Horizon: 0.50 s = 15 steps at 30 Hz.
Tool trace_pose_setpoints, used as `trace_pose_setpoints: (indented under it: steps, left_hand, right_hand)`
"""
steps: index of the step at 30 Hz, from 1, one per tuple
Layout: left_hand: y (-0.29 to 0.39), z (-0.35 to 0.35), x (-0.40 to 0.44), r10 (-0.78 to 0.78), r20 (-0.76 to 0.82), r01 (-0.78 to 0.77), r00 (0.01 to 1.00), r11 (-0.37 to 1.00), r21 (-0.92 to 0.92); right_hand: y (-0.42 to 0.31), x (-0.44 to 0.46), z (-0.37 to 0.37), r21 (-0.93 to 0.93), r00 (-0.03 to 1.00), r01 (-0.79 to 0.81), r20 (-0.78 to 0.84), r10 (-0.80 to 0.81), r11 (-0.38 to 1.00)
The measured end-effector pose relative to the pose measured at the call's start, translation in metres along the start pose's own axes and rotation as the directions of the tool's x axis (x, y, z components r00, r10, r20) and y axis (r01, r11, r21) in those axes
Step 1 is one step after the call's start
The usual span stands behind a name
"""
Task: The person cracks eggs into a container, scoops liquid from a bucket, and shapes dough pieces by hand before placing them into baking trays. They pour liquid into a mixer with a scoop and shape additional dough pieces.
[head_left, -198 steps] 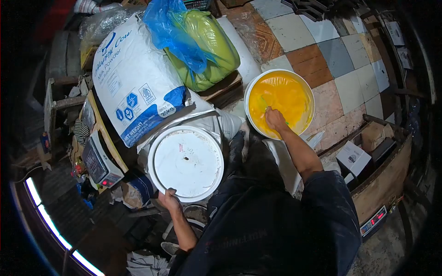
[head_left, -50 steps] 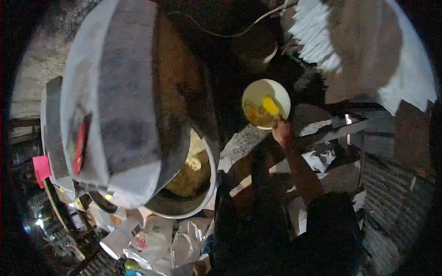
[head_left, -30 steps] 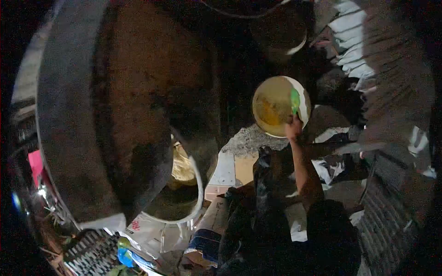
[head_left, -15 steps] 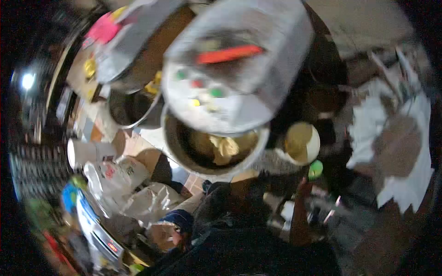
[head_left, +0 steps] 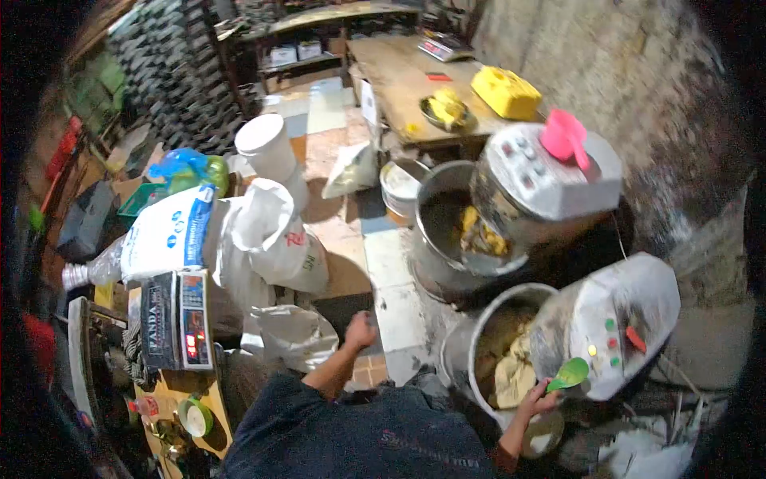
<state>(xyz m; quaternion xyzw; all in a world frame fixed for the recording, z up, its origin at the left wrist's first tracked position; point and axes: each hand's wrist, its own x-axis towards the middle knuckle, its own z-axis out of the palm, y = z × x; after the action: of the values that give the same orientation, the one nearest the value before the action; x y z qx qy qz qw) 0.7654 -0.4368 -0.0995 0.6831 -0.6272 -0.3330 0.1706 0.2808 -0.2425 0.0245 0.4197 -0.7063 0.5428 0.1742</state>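
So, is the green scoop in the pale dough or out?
Out: the right hand holds the green scoop, head fully visible, clear of the pale dough.

Two bare hands [head_left: 361,331] [head_left: 538,401] are shown, one left and one right. Two scoops are counted: one green scoop [head_left: 573,373] and one pink scoop [head_left: 565,136]. Two large mixers [head_left: 550,180] [head_left: 610,319] are seen, with two mixing bowls [head_left: 437,271] [head_left: 457,359], one at each. Two scales [head_left: 175,319] [head_left: 445,48] and one yellow container [head_left: 506,92] are also shown.

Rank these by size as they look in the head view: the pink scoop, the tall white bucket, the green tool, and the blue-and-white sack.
Largest to smallest:
1. blue-and-white sack
2. tall white bucket
3. pink scoop
4. green tool, counting only what shows beyond the right hand
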Motion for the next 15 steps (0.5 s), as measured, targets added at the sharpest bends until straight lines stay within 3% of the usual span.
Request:
trace_pose_setpoints:
  steps: [3, 4, 5, 6, 7, 8, 10, 11, 14, 15]
  left_hand:
    - [0.052, 0.004, 0.042, 0.007, 0.152, 0.024, 0.988, 0.978, -0.206]
    - [0.063, 0.001, 0.057, 0.109, 0.206, -0.07, 0.972, 0.979, -0.191]
    - [0.069, -0.004, 0.077, 0.173, 0.302, -0.103, 0.938, 0.967, -0.235]
    - [0.066, -0.007, 0.092, 0.217, 0.271, -0.132, 0.938, 0.944, -0.302]
    - [0.083, -0.039, 0.1, 0.141, 0.389, -0.053, 0.911, 0.972, -0.227]
    - [0.04, -0.008, 0.135, 0.249, 0.313, -0.162, 0.916, 0.947, -0.279]
    - [0.037, -0.057, 0.157, 0.065, 0.393, -0.001, 0.917, 0.987, -0.159]
    - [0.018, -0.066, 0.171, -0.002, 0.346, 0.054, 0.938, 0.989, -0.139]
    - [-0.037, -0.101, 0.2, -0.235, 0.25, 0.269, 0.939, 0.957, -0.111]
    - [-0.046, -0.119, 0.212, -0.271, 0.188, 0.297, 0.944, 0.946, -0.129]
  right_hand:
    - [-0.034, 0.042, 0.07, 0.037, 0.985, 0.09, 0.143, -0.095, 0.995]
    - [-0.046, 0.052, 0.094, 0.065, 0.985, 0.098, 0.14, -0.106, 0.993]
    - [-0.061, 0.059, 0.12, 0.271, 0.958, -0.211, 0.249, 0.144, 0.939]
    - [-0.075, 0.066, 0.147, 0.412, 0.846, -0.506, 0.409, 0.343, 0.758]
    - [-0.097, 0.078, 0.181, 0.455, 0.862, -0.466, 0.426, 0.274, 0.759]
    - [-0.114, 0.087, 0.219, 0.468, 0.861, -0.465, 0.435, 0.262, 0.752]
    - [-0.137, 0.106, 0.275, 0.493, 0.83, -0.431, 0.546, 0.117, 0.756]
    - [-0.129, 0.105, 0.312, 0.383, 0.792, -0.482, 0.576, 0.204, 0.788]
    - [-0.197, 0.137, 0.415, 0.49, 0.768, -0.435, 0.64, 0.027, 0.755]
    - [-0.228, 0.15, 0.441, 0.495, 0.69, -0.543, 0.723, 0.025, 0.678]
